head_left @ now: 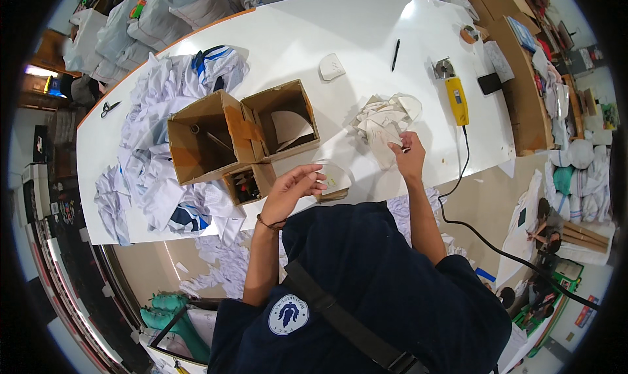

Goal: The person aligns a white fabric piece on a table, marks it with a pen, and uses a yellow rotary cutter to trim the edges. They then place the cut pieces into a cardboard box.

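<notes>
Head cam: right hand [409, 157] pinches a pale fabric piece [381, 142] at the near edge of the cut-piece pile [386, 119]. Left hand [294, 189] curled on a thin pale piece [335, 176], just left of the right. Looks light, floppy, prob slippery when stacked; grip by edge.

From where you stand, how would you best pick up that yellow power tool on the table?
Grip the yellow power tool around its long yellow body, coming down from above. The body lies flat and bare, while the round metal head is at the far end and the black cord trails off the near end.
</notes>
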Tool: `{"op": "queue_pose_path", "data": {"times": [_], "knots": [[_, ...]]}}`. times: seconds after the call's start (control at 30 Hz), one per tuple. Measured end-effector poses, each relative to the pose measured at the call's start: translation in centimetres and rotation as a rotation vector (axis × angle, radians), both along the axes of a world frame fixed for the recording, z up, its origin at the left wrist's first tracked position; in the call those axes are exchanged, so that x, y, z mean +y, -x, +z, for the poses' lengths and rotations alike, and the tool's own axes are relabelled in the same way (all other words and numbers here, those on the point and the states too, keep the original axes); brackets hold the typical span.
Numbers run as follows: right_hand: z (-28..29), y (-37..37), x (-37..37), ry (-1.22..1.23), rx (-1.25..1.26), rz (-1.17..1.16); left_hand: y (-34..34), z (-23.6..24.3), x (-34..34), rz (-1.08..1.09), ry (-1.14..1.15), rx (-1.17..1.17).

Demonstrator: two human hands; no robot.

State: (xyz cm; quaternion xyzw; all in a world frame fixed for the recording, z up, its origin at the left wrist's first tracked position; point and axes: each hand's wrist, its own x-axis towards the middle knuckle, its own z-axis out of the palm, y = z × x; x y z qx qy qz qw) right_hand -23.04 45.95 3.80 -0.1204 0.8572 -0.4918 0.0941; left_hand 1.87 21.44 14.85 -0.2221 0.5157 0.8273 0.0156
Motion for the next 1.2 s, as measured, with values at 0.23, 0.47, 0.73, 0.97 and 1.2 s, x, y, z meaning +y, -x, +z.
{"op": "queue_pose_path", "data": {"times": [0.23, 0.47, 0.73, 0.97, 1.2], "knots": [[4.4, -1.9, 1.4, 0.385, -0.376, 0.207, 3.1, -3.8, 2.4, -0.040, 0.141, -0.020], [8.5, -5.1, -0.9, 0.326, 0.084, 0.511, 6.6, -2.1, 4.5, 0.001, 0.053, 0.041], [8.0, -7.1, -2.5, 0.440, 0.256, 0.388, 5.2, -2.7, 3.7, 0.139, 0.206, 0.110], [9.6, -3.8, -1.8, 0.712, -0.257, -0.206, 4.0, -2.8, 2.7, 0.202, 0.117, 0.018], [8.6, -2.7, 0.8, 0.724, -0.574, -0.043, 3.0, -4.0, 2.5, 0.257, 0.070, 0.031]]}}
